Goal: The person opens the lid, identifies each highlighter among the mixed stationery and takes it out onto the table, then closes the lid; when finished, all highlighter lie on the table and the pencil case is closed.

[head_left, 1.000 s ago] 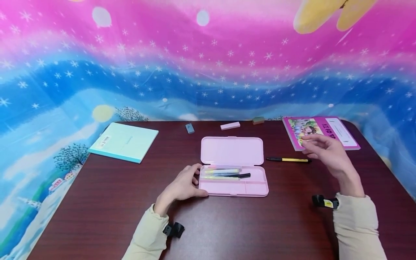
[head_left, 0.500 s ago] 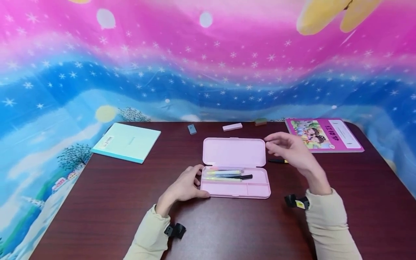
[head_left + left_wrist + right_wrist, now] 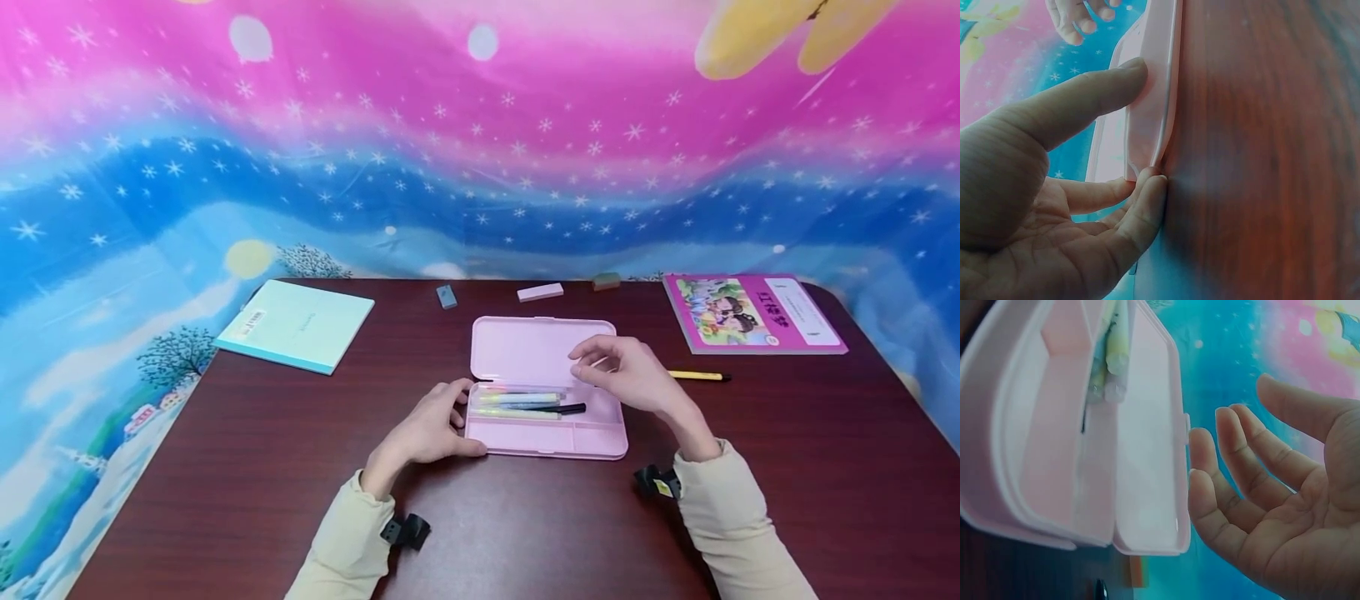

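Note:
A pink pencil case (image 3: 521,435) lies with its lid (image 3: 517,350) laid back on the table. Several pens with yellow and pale barrels (image 3: 517,400) and one with a black cap (image 3: 573,408) are in its long back compartment. My left hand (image 3: 423,425) holds the case's left end; in the left wrist view the thumb lies on the front wall (image 3: 1154,94) and the fingers reach around the corner. Over the lid's right side hovers my right hand (image 3: 633,375), fingers loosely bent and nothing between them, as the right wrist view also shows.
A yellow pen (image 3: 697,376) lies right of the case, partly behind the right hand. Along the back edge are a blue-grey eraser (image 3: 446,297), a pink block (image 3: 540,292) and a brownish-green block (image 3: 606,282). A mint notebook (image 3: 307,325) is at left, a pink book (image 3: 757,317) at right.
My right hand has moved left from near the pink book, past the yellow pen, to over the lid. My left hand keeps its hold on the case.

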Action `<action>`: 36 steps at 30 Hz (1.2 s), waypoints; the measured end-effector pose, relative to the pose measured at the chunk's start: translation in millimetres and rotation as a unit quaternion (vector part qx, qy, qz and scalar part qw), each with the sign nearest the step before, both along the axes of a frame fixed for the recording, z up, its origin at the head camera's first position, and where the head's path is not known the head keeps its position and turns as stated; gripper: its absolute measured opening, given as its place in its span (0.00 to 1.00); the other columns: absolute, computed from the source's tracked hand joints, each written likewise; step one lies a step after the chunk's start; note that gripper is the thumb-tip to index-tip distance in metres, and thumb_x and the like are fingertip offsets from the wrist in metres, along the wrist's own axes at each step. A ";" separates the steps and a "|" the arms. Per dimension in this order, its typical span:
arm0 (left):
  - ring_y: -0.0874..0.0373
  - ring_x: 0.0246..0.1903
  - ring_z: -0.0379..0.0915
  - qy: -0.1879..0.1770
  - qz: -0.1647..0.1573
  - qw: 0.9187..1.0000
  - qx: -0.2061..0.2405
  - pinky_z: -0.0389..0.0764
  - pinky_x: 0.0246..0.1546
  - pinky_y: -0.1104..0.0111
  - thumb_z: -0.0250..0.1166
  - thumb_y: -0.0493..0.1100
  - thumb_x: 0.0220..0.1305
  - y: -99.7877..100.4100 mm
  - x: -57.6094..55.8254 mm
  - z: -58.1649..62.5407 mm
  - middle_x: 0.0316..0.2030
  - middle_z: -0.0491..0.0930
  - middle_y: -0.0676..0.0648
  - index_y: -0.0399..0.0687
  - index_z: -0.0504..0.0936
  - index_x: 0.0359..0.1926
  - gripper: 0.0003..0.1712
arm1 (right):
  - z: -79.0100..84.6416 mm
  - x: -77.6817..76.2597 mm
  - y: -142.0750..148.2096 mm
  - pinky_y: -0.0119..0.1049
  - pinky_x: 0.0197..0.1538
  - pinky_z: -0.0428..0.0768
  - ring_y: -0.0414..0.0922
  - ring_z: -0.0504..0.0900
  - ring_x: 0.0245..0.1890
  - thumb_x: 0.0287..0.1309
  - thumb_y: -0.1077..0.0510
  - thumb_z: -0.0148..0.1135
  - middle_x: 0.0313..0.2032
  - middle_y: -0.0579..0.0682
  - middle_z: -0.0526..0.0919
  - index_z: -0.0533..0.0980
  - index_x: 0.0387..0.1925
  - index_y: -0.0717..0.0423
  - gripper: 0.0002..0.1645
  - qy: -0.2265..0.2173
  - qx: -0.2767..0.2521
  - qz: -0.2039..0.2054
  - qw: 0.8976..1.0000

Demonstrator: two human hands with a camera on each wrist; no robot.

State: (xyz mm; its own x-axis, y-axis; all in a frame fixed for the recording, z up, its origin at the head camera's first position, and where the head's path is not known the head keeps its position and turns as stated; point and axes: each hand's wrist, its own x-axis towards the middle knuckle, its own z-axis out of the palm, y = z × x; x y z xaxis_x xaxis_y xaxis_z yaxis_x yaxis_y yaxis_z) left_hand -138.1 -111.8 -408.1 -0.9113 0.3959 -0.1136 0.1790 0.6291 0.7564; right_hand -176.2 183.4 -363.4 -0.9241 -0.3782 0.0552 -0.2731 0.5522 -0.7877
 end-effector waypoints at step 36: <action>0.58 0.36 0.71 -0.009 0.005 1.000 -0.005 0.72 0.39 0.67 0.80 0.43 0.42 1.3 0.3 1.4 0.45 0.69 0.44 0.40 0.68 0.59 0.44 | -19.8 9.2 -28.7 0.31 0.32 0.74 0.37 0.74 0.25 0.51 0.66 0.68 0.24 0.43 0.81 0.82 0.30 0.58 0.02 -0.051 0.130 0.118 0.983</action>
State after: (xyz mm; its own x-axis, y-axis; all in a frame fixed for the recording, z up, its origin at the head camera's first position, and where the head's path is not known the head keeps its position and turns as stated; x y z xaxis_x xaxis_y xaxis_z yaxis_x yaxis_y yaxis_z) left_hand -137.8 -110.6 -406.7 -0.9129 0.3857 -0.1333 0.1598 0.6386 0.7528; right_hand -167.0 154.8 -383.1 -0.8044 -0.5721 -0.1603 -0.3445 0.6689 -0.6586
